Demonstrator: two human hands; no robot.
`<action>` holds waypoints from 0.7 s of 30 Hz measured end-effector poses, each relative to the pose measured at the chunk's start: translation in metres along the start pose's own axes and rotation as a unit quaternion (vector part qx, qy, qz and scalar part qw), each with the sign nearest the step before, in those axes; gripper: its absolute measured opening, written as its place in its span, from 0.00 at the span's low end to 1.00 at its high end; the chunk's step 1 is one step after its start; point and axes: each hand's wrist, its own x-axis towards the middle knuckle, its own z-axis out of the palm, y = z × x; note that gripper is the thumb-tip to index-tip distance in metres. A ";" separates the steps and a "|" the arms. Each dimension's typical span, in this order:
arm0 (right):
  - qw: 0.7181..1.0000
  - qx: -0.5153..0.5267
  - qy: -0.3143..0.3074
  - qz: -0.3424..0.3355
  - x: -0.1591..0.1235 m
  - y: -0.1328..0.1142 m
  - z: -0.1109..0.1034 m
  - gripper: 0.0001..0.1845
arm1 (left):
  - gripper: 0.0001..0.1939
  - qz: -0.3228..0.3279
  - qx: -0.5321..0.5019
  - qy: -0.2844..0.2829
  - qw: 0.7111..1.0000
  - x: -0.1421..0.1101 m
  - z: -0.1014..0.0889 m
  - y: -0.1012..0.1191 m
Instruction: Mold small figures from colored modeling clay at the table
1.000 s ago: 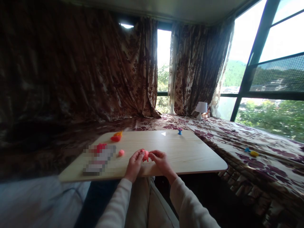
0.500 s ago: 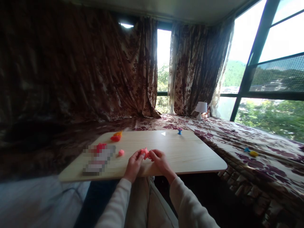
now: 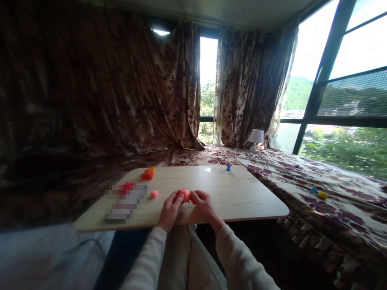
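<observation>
Both hands meet over the near edge of the table [image 3: 242, 197]. Between them is an uneven coral-pink lump [image 3: 184, 195] that looks like modelling clay, with small bits sticking out. My left hand [image 3: 169, 207] grips its left side, thumb on top. On the right side my right hand [image 3: 204, 203] pinches it with thumb and fingertips. Left of my left hand a small pink ball [image 3: 154, 194] rests on the tabletop. Fingers cover part of the lump, so its full shape is hidden.
At the table's left are a pixelated rectangular item [image 3: 127, 205], a red lump [image 3: 128, 186], and red [image 3: 146, 176] and orange pieces [image 3: 150, 170]. A blue piece with a pink top [image 3: 229, 166] stands at the back. Blue and yellow pieces [image 3: 322, 195] and a lamp [image 3: 256, 137] are on the patterned bedding.
The coral-pink lump looks slightly turned and reshaped between my fingers. Both hands keep nearly the same place, and the items on the table have not moved.
</observation>
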 end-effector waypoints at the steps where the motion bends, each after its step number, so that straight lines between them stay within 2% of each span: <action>1: 1.000 0.003 0.002 0.005 0.000 0.000 0.000 0.19 | 0.21 -0.004 -0.010 0.000 1.000 0.000 0.000 0.001; 3: 1.000 0.013 0.002 0.013 0.001 -0.001 0.000 0.20 | 0.22 -0.009 -0.022 -0.001 1.000 -0.001 0.001 0.003; 7: 1.000 0.024 -0.002 0.009 0.001 0.000 -0.001 0.16 | 0.23 -0.020 -0.015 -0.011 1.000 -0.003 0.005 0.007; 10: 1.000 0.030 0.006 0.007 0.001 0.000 -0.001 0.13 | 0.21 -0.024 -0.019 0.004 1.000 -0.002 0.006 0.006; 14: 0.999 0.035 0.003 0.016 0.002 -0.001 -0.002 0.14 | 0.17 -0.013 0.003 0.010 1.000 -0.001 0.004 0.004; 21: 1.000 0.016 -0.020 0.006 -0.001 -0.003 -0.003 0.15 | 0.16 0.006 0.003 0.016 1.000 -0.002 0.006 0.005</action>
